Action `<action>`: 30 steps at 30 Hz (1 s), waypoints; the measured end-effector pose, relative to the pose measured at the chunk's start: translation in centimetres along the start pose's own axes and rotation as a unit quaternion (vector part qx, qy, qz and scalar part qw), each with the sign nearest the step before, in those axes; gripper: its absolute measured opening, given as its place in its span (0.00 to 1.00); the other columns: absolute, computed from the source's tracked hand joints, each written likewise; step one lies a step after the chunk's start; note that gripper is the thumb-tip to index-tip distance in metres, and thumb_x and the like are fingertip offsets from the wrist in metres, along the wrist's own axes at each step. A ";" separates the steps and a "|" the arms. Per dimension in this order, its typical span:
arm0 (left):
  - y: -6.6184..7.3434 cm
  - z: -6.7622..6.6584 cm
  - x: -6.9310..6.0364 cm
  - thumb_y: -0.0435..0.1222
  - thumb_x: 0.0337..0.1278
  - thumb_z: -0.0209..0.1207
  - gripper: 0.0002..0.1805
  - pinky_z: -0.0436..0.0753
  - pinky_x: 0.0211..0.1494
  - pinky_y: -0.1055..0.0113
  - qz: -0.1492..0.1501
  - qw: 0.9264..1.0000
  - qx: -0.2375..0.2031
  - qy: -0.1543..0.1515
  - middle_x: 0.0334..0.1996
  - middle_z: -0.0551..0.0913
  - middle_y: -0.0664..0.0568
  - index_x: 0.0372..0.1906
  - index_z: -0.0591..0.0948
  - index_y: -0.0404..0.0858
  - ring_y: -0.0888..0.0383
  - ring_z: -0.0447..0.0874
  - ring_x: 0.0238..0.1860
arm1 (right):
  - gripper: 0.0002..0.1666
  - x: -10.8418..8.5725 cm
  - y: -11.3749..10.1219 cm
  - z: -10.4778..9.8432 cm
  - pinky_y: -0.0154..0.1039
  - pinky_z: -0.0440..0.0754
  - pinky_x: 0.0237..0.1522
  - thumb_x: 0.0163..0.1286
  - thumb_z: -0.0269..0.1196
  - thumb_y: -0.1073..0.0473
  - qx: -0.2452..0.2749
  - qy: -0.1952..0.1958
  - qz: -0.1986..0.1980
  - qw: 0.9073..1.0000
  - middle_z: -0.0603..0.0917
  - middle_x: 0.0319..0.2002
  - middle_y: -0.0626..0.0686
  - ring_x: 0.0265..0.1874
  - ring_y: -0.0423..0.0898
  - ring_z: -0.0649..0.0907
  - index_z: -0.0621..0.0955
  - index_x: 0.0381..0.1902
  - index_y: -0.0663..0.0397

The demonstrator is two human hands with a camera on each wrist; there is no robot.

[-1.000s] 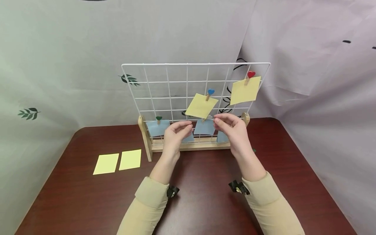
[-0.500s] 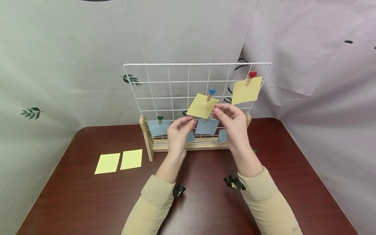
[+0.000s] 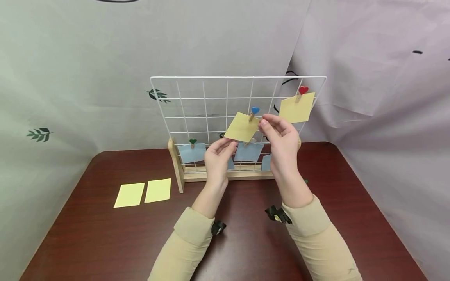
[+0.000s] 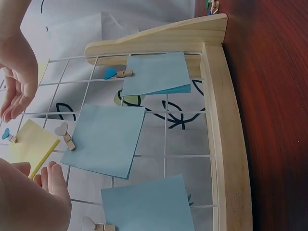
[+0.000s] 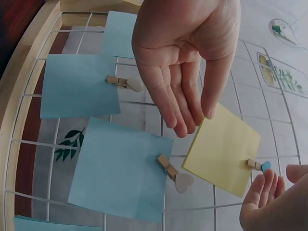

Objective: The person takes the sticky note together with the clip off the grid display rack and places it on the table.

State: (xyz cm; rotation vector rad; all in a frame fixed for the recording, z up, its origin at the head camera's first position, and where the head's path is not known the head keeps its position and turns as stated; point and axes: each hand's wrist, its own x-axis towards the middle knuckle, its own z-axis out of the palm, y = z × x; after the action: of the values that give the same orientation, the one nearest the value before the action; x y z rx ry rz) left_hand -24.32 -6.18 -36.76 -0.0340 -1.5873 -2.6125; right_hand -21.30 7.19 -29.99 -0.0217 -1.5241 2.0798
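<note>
A yellow sticky note (image 3: 242,127) hangs tilted on the white wire grid (image 3: 191,98), under a clothespin with a blue heart (image 3: 255,110). My left hand (image 3: 218,156) is at the note's lower edge; in the right wrist view its thumb meets a corner, with a gap between thumb and fingers. My right hand (image 3: 283,136) is by the note's right corner, close below the blue-heart clothespin. In the right wrist view its fingers and thumb stand apart. Whether the right fingertips touch the note is unclear. Below hang blue sticky notes (image 5: 122,168) with heart clothespins (image 5: 184,183).
Another yellow note (image 3: 297,108) hangs at upper right from a red-heart clothespin (image 3: 303,90). Two yellow notes (image 3: 129,195) lie on the dark wooden table (image 3: 105,242), left of the grid's wooden stand (image 3: 177,168). A pale curtain (image 3: 105,58) stands behind.
Both hands have moved up to the tilted yellow note, the left slightly rightward to its lower edge, the right to its right corner. The hanging notes keep their places on the grid.
</note>
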 end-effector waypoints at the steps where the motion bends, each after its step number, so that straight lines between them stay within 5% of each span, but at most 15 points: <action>1: 0.0 0.0 0.0 0.20 0.66 0.64 0.14 0.91 0.46 0.73 0.001 1.000 -0.002 0.001 0.36 0.91 0.51 0.54 0.83 0.20 0.67 0.91 0.36 | 0.10 0.0 -0.1 0.1 0.30 0.89 0.50 0.74 0.64 0.74 -0.002 0.002 0.001 1.000 0.90 0.34 0.42 0.35 0.37 0.89 0.89 0.45 0.59; 7: -0.2 0.3 0.2 0.20 0.65 0.64 0.11 0.92 0.45 0.72 0.003 1.000 -0.011 0.009 0.33 0.90 0.54 0.51 0.83 0.20 0.65 0.91 0.34 | 0.13 0.2 -0.3 0.4 0.29 0.88 0.50 0.75 0.64 0.73 -0.017 0.009 0.005 1.000 0.89 0.35 0.41 0.35 0.37 0.88 0.84 0.54 0.73; 24: -0.1 0.9 0.6 0.20 0.66 0.65 0.05 0.92 0.41 0.74 0.002 0.999 -0.031 0.020 0.28 0.89 0.54 0.43 0.84 0.21 0.65 0.92 0.30 | 0.16 0.4 -0.2 1.0 0.29 0.87 0.57 0.74 0.65 0.73 -0.030 0.022 -0.032 0.999 0.90 0.41 0.43 0.44 0.37 0.88 0.84 0.58 0.71; 30: -0.2 0.9 0.7 0.20 0.66 0.64 0.05 0.92 0.40 0.74 0.009 0.999 -0.037 0.018 0.28 0.89 0.52 0.44 0.83 0.20 0.65 0.92 0.29 | 0.19 0.3 -0.2 1.2 0.32 0.86 0.62 0.74 0.65 0.74 -0.042 0.012 -0.050 0.998 0.90 0.48 0.51 0.49 0.39 0.88 0.82 0.61 0.73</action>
State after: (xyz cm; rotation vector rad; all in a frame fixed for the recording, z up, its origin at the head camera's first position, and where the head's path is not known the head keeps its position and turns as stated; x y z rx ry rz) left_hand -25.10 -5.30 -36.47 -0.0064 -1.4723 -2.6424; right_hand -21.91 6.29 -29.27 -0.0002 -1.5646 1.9305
